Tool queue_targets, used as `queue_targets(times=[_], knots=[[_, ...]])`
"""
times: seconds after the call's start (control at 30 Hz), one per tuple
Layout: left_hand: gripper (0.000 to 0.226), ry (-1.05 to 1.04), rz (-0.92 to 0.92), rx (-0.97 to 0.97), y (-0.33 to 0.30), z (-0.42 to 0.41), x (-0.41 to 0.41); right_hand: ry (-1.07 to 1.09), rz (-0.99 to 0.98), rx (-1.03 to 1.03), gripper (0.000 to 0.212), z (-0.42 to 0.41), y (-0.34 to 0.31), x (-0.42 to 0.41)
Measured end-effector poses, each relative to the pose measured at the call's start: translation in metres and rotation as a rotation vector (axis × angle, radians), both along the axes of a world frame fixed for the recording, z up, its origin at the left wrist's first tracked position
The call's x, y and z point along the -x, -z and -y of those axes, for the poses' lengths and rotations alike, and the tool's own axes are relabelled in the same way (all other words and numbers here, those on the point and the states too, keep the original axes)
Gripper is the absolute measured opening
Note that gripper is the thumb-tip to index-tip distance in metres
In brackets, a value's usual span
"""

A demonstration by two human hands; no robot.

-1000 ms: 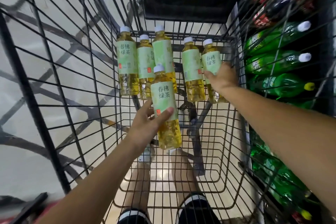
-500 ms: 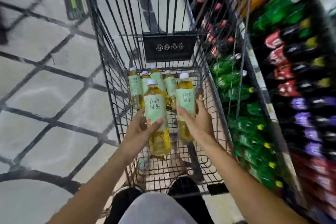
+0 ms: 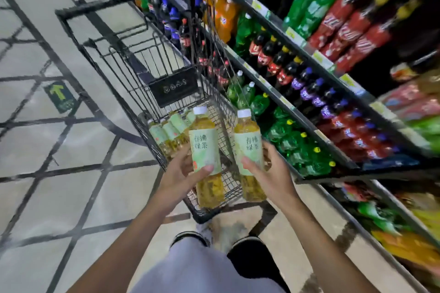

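My left hand (image 3: 179, 175) grips a green tea bottle (image 3: 206, 150) with a white cap and pale green label, upright above the near end of the black wire shopping cart (image 3: 112, 54). My right hand (image 3: 270, 175) grips a second green tea bottle (image 3: 248, 147) of the same kind, just to the right, over the cart's right rim. Several more tea bottles (image 3: 166, 132) stand in the cart's basket behind them, partly hidden by the held ones.
Store shelves (image 3: 316, 54) packed with soda bottles run along the right, close to the cart. Tiled floor with dark lines and a green arrow sticker (image 3: 60, 96) lies to the left. My legs and shoes (image 3: 247, 244) are below the cart's near end.
Both hands have lifted their bottles up and back out of the cart's basket. The view has risen and swung right, bringing the shelves into sight.
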State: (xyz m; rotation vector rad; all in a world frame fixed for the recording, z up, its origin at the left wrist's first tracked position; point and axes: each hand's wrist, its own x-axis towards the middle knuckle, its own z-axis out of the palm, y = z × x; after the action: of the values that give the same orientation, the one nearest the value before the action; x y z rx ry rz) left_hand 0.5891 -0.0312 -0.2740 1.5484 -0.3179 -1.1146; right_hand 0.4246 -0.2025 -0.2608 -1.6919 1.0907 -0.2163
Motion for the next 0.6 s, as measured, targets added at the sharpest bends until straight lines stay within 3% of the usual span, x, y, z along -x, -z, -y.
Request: queue_targets(times=[0.13, 0.27, 0.6], knots=[[0.063, 0.086, 0.072, 0.087, -0.025, 0.012, 0.038, 0.152, 0.062, -0.018, 0.051, -0.011, -0.026, 0.066], [0.065, 0.256, 0.153, 0.176, -0.057, 0.029, 0.102, 0.294, 0.117, 0.009, 0.058, -0.029, -0.049, 0.151], [0.07, 0.599, 0.23, 0.417, -0.142, 0.04, 0.366, 0.656, 0.269, 0.234, 0.066, -0.112, -0.134, 0.44]])
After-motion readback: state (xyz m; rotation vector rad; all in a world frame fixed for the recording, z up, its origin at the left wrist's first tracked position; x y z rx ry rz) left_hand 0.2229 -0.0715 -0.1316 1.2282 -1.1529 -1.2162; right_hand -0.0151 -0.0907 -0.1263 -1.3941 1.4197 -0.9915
